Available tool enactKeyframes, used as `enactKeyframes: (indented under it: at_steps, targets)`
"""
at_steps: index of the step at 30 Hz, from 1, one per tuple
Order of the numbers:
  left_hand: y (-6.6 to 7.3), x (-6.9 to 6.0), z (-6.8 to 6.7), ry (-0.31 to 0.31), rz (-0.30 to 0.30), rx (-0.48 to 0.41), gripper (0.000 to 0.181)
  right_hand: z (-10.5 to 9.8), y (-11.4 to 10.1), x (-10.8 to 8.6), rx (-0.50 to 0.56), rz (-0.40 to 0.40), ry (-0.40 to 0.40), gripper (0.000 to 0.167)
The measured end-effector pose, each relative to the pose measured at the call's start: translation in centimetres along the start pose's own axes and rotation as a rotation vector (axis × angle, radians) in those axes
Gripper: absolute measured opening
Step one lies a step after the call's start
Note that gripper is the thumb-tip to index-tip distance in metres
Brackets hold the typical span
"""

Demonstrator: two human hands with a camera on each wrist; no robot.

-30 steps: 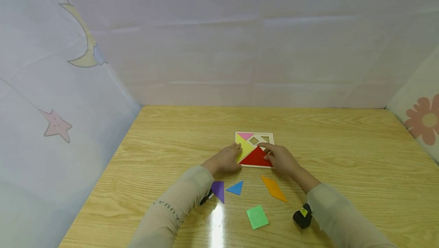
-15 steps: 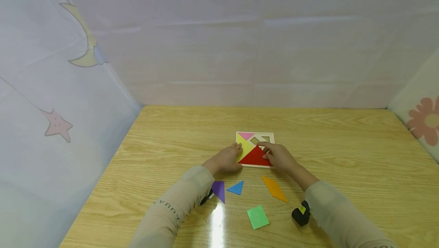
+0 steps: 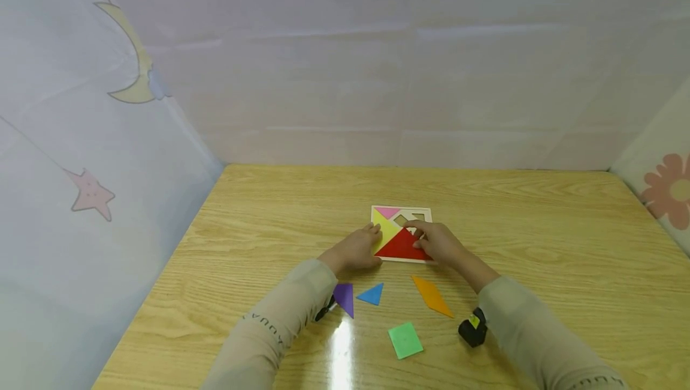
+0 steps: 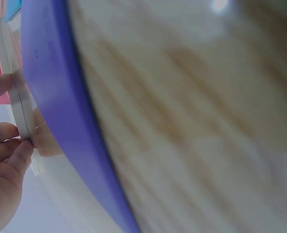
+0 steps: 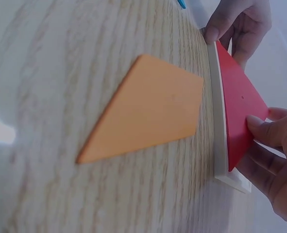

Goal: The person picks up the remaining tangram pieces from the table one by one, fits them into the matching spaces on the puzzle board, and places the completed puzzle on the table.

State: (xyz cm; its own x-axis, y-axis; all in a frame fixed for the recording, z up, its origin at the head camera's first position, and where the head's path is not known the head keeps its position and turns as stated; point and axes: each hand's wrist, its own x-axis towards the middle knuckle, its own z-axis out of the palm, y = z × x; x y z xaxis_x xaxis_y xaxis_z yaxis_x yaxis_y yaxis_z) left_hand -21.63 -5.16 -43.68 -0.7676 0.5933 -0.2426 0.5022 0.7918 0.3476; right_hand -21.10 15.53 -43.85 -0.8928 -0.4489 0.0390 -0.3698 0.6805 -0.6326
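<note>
On a pale puzzle board point(image 3: 429, 215) lies a red triangle point(image 3: 401, 245), its right part pinched by my right hand point(image 3: 444, 245). In the right wrist view the thumb is on the triangle's point(image 5: 240, 97) upper face, with other fingers at its side and below. My left hand point(image 3: 356, 249) grips the board's left edge, thumb at the front corner, fingertips by the yellow triangle point(image 3: 381, 227). A pink triangle point(image 3: 386, 212) fills the back left slot. Open slots show at the back right; the right hand hides part of that side.
Nearer the person lie a purple piece point(image 3: 345, 299), partly behind the left sleeve, a blue triangle point(image 3: 372, 294), an orange parallelogram point(image 3: 433, 297) and a green square point(image 3: 405, 340). A black wrist camera point(image 3: 473, 328) sits by the right sleeve. Fabric walls surround the wooden table point(image 3: 259, 216).
The right hand and forearm have shifted very slightly left, and the red triangle's tip has moved a touch with them. The left hand keeps its grip on the board; loose pieces stay put.
</note>
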Motion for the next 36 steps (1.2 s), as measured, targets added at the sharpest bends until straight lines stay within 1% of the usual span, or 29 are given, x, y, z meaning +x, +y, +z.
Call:
enactKeyframes:
  at_steps: [7,13,19,24,31,36]
  targets:
    - [0.01,-0.07,-0.21,0.002,0.013,0.022,0.061,0.16,0.07,0.49,0.004,0.031,-0.036,0.039]
    - [0.03,-0.05,-0.23,0.002,0.024,0.038,0.061,0.18,-0.09,0.46,0.004,0.039,-0.035,0.039]
    - [0.02,-0.07,-0.17,0.0,0.019,0.029,0.061,0.33,0.05,0.44,-0.001,0.02,-0.041,0.04]
    - [0.04,-0.14,-0.16,0.007,0.024,0.023,0.061,0.53,0.09,0.56,0.01,0.028,-0.059,0.041]
    - [0.05,-0.15,-0.17,0.005,-0.005,-0.023,0.059,0.74,0.15,0.75,-0.014,0.034,-0.07,0.041]
    - [0.03,-0.1,-0.19,0.005,-0.002,-0.012,0.059,0.77,-0.09,0.8,-0.033,0.032,-0.082,0.039]
